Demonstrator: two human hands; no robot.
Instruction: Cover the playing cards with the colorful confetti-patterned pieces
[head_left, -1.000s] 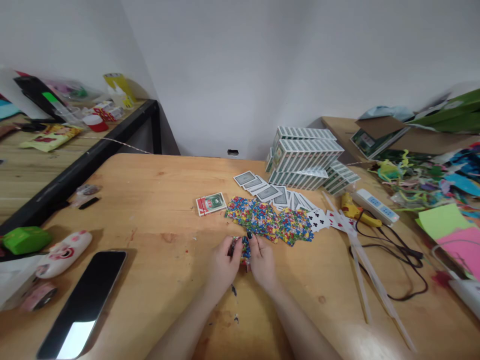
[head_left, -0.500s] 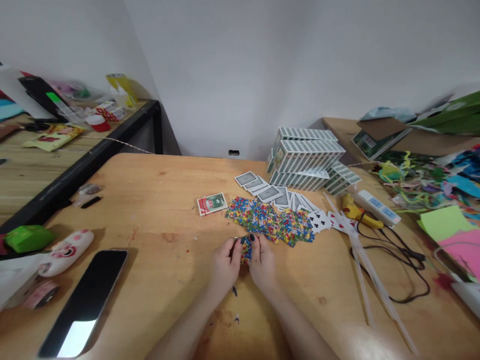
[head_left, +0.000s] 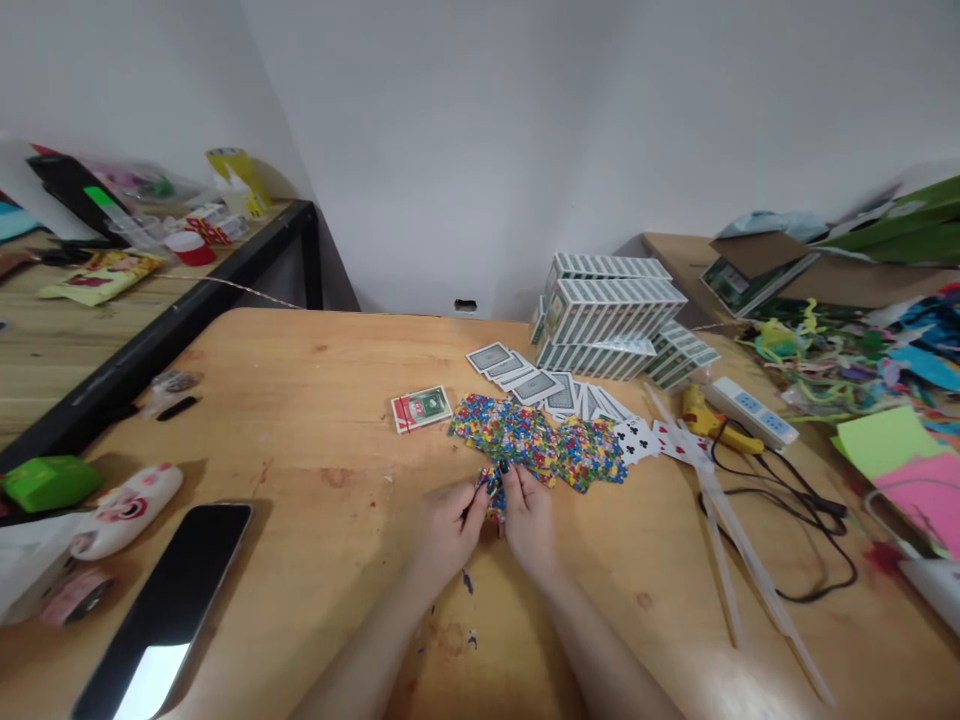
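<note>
- Blue-and-yellow cards (head_left: 493,490) pinched in a two-sided grip, left hand (head_left: 448,515) plus right hand (head_left: 531,518)
- striped boxes (head_left: 615,310) piled up by the desk's (head_left: 315,400) far edge

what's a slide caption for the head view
Left hand and right hand hold colourful cards; spread cards and boxes behind.

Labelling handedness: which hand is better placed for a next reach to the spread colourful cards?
Probably the right hand: it's nearer most colourful cards. The left hand sits farther off; both hold a colourful piece.
</note>
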